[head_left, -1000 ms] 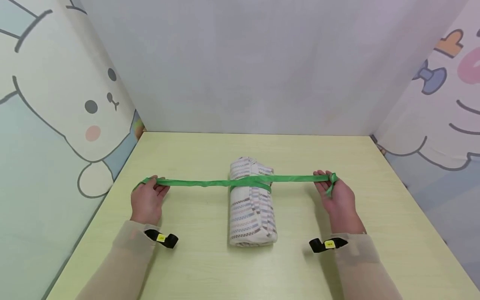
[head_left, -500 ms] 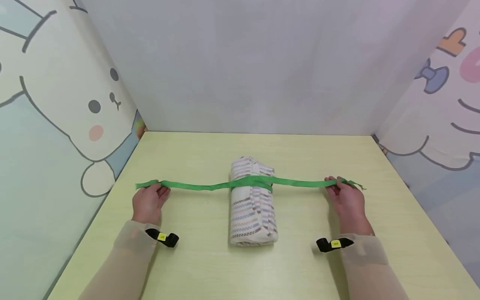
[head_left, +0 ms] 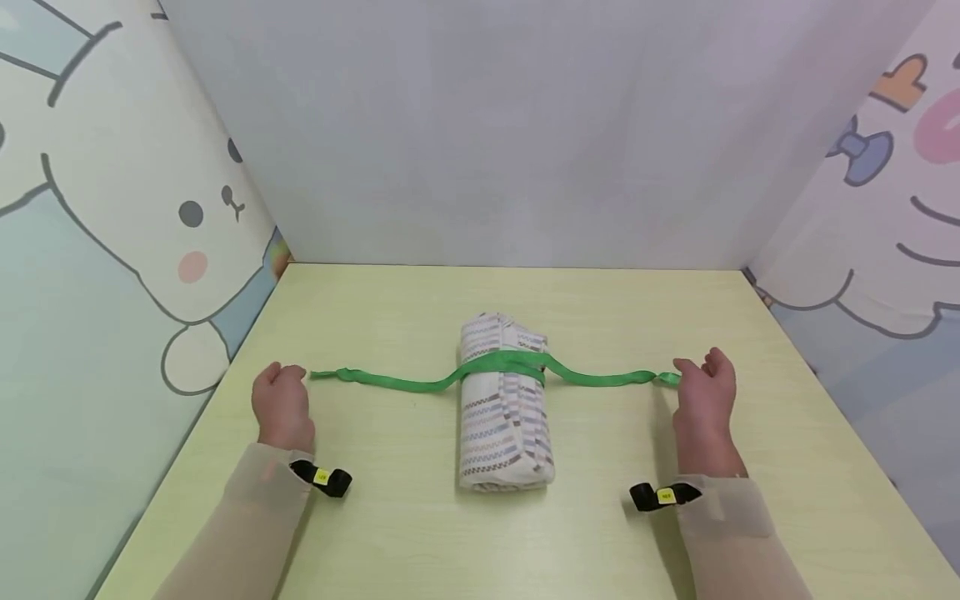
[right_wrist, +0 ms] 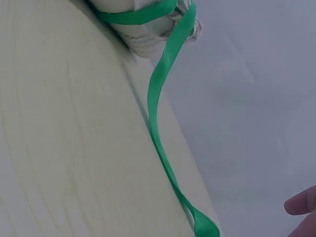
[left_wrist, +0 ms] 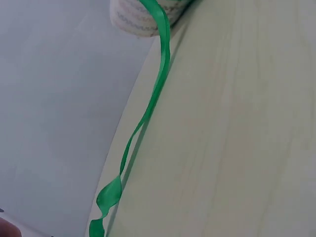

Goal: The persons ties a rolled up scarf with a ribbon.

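Observation:
A rolled cloth (head_left: 504, 425), white with rows of small coloured checks, lies lengthwise on the table. A green ribbon (head_left: 513, 362) wraps its upper half, and its two tails run out sideways over the table. Just off the left tail's tip is my left hand (head_left: 282, 407), its fingers loosely bent and holding nothing. My right hand (head_left: 705, 408) stands at the right tail's end, which meets its edge in the head view. In the right wrist view a fingertip (right_wrist: 301, 201) is apart from the twisted ribbon (right_wrist: 206, 226). The left wrist view shows the other tail (left_wrist: 109, 195) slack.
The pale wooden table (head_left: 420, 533) ends at a plain grey-white back panel (head_left: 480, 142). Cartoon-printed side panels (head_left: 97, 275) stand to the left and right. Black wrist cameras (head_left: 322, 478) sit at both sleeve cuffs.
Both hands have let go of the ribbon tails. The ribbon has gone from stretched straight to slack and wavy, sagging on either side of the cloth. The rolled cloth has stayed in place.

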The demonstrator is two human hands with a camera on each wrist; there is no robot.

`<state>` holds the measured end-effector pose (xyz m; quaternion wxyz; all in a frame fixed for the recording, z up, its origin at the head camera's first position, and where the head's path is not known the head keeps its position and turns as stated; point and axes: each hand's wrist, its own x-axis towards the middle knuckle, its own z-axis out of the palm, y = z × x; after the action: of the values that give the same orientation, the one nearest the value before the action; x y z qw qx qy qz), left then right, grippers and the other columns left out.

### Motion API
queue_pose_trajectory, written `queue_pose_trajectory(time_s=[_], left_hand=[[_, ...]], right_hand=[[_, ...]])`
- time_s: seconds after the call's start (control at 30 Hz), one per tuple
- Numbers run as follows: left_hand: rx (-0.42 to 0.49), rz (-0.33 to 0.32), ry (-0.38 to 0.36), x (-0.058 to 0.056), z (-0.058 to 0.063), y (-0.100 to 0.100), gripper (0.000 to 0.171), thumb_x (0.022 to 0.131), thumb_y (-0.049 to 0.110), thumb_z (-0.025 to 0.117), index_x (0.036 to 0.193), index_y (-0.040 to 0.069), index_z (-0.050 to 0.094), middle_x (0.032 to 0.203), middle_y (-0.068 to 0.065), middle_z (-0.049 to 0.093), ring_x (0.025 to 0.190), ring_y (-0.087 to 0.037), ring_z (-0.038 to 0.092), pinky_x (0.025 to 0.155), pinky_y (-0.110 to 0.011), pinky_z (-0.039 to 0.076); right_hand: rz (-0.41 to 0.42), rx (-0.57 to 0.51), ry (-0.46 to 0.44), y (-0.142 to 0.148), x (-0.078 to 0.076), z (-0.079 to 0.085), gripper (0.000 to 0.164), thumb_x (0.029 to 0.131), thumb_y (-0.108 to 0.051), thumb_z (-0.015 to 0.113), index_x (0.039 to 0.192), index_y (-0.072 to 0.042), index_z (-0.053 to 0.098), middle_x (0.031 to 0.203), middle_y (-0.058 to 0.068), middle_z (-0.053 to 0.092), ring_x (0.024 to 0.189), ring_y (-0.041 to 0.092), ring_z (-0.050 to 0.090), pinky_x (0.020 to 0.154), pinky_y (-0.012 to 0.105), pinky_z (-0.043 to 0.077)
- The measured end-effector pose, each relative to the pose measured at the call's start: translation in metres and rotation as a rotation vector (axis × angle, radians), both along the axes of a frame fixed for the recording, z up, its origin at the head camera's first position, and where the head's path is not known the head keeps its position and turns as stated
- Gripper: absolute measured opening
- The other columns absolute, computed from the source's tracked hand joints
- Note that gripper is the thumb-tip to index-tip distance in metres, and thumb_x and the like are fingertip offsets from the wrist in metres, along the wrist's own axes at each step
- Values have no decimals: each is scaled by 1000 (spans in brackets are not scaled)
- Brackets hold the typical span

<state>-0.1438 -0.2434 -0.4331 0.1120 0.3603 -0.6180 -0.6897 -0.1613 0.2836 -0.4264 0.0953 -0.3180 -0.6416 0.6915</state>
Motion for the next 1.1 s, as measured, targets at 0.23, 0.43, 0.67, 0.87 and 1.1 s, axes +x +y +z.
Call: queue_pose_trajectory(time_s=[0.23,0.43,0.67,0.87,1.1], left_hand=[[-50,-46,56,-11,12,19,64,105,20,49,163,16,24,163,-5,30,147,-19,30,119,-33,29],[-109,-300,116,-24,9,51,58,104,11,49,159,8,30,155,-10,41,140,-25,41,116,-39,34],[-182,-823,153,-32,2,87,46,106,11,52,149,-1,41,145,-20,50,135,-33,48,113,-48,38],[-366,-1062,184,-37,17,110,34,105,22,61,135,6,57,127,-11,61,118,-25,58,102,-45,47],[-614,-1271,168,-46,33,122,22,103,33,66,118,17,61,112,0,63,103,-20,58,89,-38,50]], right_hand=[[84,65,65,-25,-6,13,61,107,-21,53,162,-17,28,165,2,28,149,16,26,119,31,27],[272,183,88,-62,-11,5,46,106,-19,55,149,-7,47,148,9,48,132,21,42,110,36,37],[545,410,185,-98,-14,-4,41,104,-23,61,137,1,54,136,18,57,125,30,52,108,46,41],[732,723,335,-116,-17,7,30,101,-24,67,122,-4,62,123,14,60,119,36,55,104,56,43],[997,844,363,-130,-31,26,22,100,-24,69,117,-11,64,112,3,62,103,23,59,95,49,50]])
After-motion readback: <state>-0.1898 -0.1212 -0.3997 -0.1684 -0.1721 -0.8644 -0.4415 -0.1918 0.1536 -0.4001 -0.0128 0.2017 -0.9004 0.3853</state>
